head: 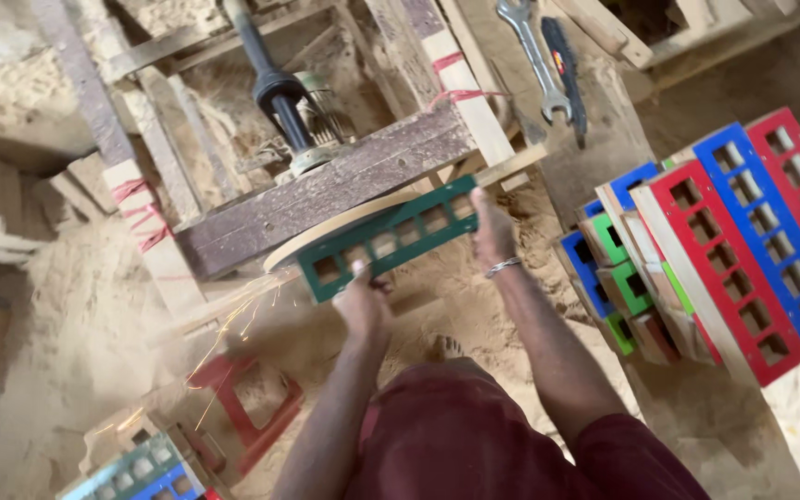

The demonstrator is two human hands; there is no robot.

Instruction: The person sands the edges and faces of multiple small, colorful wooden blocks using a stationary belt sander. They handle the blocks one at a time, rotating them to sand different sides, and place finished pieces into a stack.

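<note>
While sparks fly, the left hand [363, 301] and right hand [493, 231] each grip an end of the green slotted frame [389, 239]. It touches the sanding disc [349, 222] (painted frames [724, 250] are stacked nearby).

A small woodworking workshop, rough and thick with sawdust. At centre, a spinning sanding disc [344, 222] mounted on a worn timber frame [326, 190], motor [312, 116] just behind it. Sparks [233, 324] flying below and left of the disc. Above and right of the disc, a spanner [534, 56] and a dark-handled tool [562, 65] on a plank. Well right of the disc, stacked painted wooden grilles [733, 250] in red, blue and green. Sawdust [76, 352] heaped over the floor beneath the disc.
</note>
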